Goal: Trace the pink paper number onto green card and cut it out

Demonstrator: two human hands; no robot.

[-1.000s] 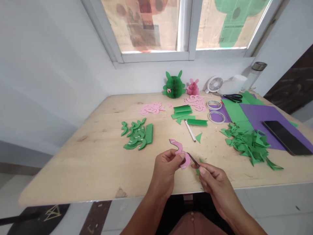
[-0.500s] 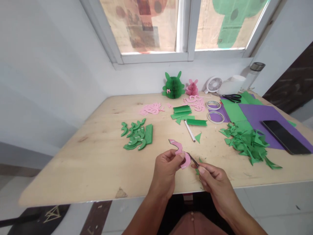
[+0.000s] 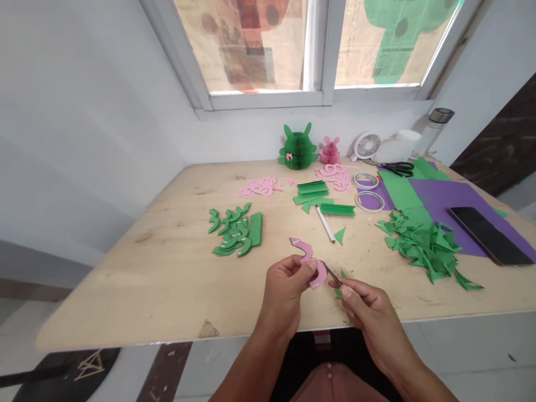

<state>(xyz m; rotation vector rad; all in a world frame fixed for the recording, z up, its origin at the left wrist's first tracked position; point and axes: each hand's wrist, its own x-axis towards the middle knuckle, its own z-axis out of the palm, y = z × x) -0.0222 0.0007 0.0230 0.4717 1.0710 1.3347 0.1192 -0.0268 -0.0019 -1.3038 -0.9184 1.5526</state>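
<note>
Tool (image 3: pixel 334 275) pinched in right hand (image 3: pixel 366 304) shifted along paper (image 3: pixel 321 276) left hand (image 3: pixel 287 282) pinches

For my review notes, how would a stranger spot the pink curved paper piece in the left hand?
Find the pale wooden table, then the left hand near its front edge. Pinched there is the wavy, S-shaped pink paper piece. Unlike the loose pink paper cutouts lying farther back, it alone is held.
</note>
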